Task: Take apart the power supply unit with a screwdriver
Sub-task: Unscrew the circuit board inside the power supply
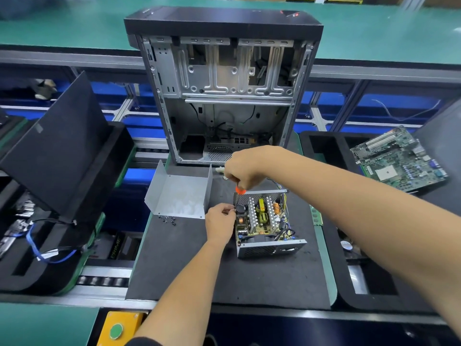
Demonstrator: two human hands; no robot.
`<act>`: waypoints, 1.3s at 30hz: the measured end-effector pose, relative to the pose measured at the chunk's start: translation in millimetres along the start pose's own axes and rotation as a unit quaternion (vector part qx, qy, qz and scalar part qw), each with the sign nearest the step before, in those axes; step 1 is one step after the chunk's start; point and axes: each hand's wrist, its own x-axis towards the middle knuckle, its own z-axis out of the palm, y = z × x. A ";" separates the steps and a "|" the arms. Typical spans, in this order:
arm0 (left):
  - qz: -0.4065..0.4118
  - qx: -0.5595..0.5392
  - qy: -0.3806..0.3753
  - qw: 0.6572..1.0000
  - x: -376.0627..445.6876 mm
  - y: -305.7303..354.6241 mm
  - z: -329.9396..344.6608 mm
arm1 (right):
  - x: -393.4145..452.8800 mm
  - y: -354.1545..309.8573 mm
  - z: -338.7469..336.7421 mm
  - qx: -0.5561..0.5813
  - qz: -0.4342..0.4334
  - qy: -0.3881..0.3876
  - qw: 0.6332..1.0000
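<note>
Nearest, below the power supply unit (268, 223), a yellow box with a green button (116, 330) sits at the table (47, 323) edge. The unit itself lies open-topped on a dark mat (224, 275), its circuit board, finned metal heatsinks and copper coils exposed, a perforated metal wall facing the viewer. The left hand (220, 224) is against the unit's left side, fingers curled and pinching at its upper left corner; what they hold is too small to tell. The right hand (243, 169), just beyond the unit, grips a screwdriver (240, 189) with an orange collar, pointing down into that same corner; the fist hides most of the handle and the tip cannot be made out.

Left of the unit, a bent grey sheet-metal cover (178, 196) lies open side up, with small dark screws (167, 219) beside its near edge. Further left, foam trays hold a blue cable (37, 250) and a leaning black panel (59, 151). Right of the unit, a green motherboard (399, 161) rests on another tray. Beyond the unit stands an emptied computer case (224, 91), bare stamped steel inside.
</note>
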 end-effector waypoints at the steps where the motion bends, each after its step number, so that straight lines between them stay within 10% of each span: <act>1: -0.003 0.001 -0.001 1.000 -0.2 0.3 0.2 | -0.3 -0.6 0.1 -0.018 -0.018 0.009 1.000; 12: -0.014 0.019 -0.020 1.000 4.4 1.8 0.2 | -0.7 2.1 1.6 0.157 0.056 0.032 0.986; 39: -0.046 0.014 -0.042 0.998 8.9 7.0 -2.6 | -4.5 -1.4 -11.3 0.059 0.088 -0.019 0.994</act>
